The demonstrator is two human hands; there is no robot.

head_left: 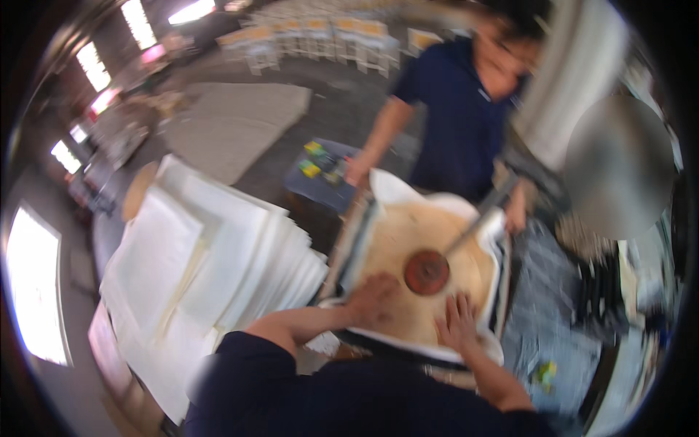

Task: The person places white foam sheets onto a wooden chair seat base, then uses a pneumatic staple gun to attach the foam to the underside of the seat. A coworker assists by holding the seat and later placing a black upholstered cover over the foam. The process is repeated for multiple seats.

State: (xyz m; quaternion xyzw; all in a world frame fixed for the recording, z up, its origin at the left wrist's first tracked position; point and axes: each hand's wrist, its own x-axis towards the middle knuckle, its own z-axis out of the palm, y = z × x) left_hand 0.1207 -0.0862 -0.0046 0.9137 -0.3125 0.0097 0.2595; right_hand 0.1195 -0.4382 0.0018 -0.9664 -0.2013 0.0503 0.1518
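A tan panel lies in front of me inside a dark-edged frame, with white sheet material rising around its rim. My left hand rests palm down at the panel's near left, blurred, its fingers seemingly stretched out. Near the right side, my right hand lies flat with fingers spread. Neither hand grips anything. Between and just beyond them, a round red disc sits on the panel, and a grey metal rod slants from near it toward the upper right.
Across the frame stands a co-worker, hands at its far corners. A tall stack of white sheets is at my left. Grey plastic-like sheeting covers the right side. Behind is a low blue-grey table with small yellow-green items.
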